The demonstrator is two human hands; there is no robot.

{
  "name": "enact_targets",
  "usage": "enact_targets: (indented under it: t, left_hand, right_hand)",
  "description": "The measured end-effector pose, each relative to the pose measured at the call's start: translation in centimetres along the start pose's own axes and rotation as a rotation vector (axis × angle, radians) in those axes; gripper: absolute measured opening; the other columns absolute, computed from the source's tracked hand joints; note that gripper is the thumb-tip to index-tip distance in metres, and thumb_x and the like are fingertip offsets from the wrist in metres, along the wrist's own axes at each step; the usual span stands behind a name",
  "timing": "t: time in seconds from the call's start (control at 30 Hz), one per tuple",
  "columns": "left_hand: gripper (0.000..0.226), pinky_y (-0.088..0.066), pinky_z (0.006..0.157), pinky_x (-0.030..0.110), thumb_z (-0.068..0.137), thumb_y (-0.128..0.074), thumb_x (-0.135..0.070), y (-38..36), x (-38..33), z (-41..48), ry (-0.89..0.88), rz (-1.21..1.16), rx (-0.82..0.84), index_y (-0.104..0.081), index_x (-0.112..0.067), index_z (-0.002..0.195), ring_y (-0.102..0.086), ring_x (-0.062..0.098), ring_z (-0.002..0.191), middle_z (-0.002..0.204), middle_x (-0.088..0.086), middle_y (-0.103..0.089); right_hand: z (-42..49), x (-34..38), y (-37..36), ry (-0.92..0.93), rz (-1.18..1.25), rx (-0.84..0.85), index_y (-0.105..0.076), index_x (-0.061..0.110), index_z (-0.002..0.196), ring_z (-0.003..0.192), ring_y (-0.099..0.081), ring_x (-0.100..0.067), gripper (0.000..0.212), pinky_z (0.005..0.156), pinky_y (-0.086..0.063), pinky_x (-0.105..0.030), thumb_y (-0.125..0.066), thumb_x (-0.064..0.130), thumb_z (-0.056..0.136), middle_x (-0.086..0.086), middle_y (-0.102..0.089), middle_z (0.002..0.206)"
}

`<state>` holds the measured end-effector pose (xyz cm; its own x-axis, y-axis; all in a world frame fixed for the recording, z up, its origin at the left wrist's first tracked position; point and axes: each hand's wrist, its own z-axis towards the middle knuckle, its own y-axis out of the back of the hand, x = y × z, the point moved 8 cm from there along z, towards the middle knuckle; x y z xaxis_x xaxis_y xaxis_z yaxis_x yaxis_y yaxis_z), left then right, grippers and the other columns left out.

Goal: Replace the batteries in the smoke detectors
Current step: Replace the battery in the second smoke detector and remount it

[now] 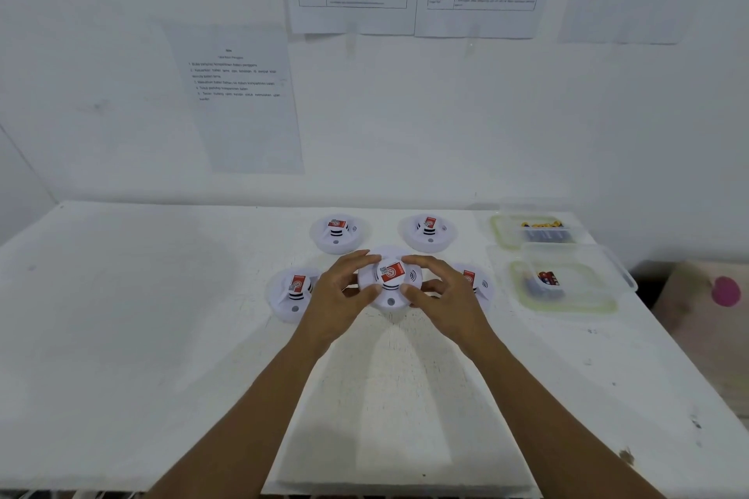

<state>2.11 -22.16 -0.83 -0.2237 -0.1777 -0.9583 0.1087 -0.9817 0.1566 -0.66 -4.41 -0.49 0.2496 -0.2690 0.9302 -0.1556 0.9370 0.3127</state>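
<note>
Though translucent, two tubs [495, 232] [515, 280] of batteries [541, 224]

Five smoke detectors [338, 234] and two clear plastic containers [575, 308].

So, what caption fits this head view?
Left hand and right hand grip the middle smoke detector, four others around it.

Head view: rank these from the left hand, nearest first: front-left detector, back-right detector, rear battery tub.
1. Front-left detector, right beside the left hand.
2. Back-right detector, behind, across the centre.
3. Rear battery tub, far right by the wall.
</note>
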Motion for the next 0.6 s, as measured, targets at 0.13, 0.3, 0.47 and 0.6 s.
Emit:
enact_targets:
  t: [0.13, 0.3, 0.47, 0.6]
  left_hand:
    - [0.043, -0.053, 0.085, 0.019, 0.087, -0.071, -0.01, -0.01, -0.02, -0.11, -0.013, -0.001, 0.001, -0.059, -0.037, 0.119, -0.06, 0.01, 0.116, 0.133, -0.007, -0.056]
    - [0.045, -0.053, 0.084, 0.019, 0.086, -0.072, -0.008, 0.06, 0.06, -0.02, -0.023, 0.005, 0.011, -0.059, -0.034, 0.121, -0.061, 0.01, 0.115, 0.134, -0.007, -0.056]
    - [0.044, -0.052, 0.082, 0.016, 0.086, -0.071, -0.01, 0.18, 0.3, 0.12, -0.004, 0.013, 0.004, -0.059, -0.029, 0.124, -0.061, 0.01, 0.115, 0.134, -0.006, -0.057]
    - [0.043, -0.051, 0.082, 0.012, 0.087, -0.07, -0.009, 0.24, 0.33, 0.2, -0.01, 0.028, 0.002, -0.057, -0.026, 0.125, -0.061, 0.008, 0.112, 0.132, -0.007, -0.057]
  right_hand:
    - [-0.14, 0.08, -0.01, 0.01, -0.008, 0.004, -0.063, 0.021, 0.125, 0.104, -0.066, -0.017, 0.042, 0.087, -0.059, -0.038, -0.074, 0.02, 0.085, 0.001, -0.064, 0.124]
    - [-0.03, 0.12, -0.02, 0.011, -0.014, 0.005, -0.062, 0.021, 0.125, 0.104, -0.066, -0.017, 0.043, 0.086, -0.059, -0.034, -0.075, 0.021, 0.084, 0.001, -0.064, 0.124]
    - [0.05, 0.13, -0.19, 0.017, -0.014, 0.003, -0.062, 0.022, 0.125, 0.102, -0.066, -0.016, 0.043, 0.085, -0.059, -0.035, -0.076, 0.02, 0.084, 0.003, -0.064, 0.124]
    - [0.21, 0.08, -0.35, 0.022, -0.009, 0.009, -0.063, 0.02, 0.125, 0.103, -0.066, -0.017, 0.043, 0.085, -0.059, -0.038, -0.075, 0.018, 0.084, 0.002, -0.064, 0.125]
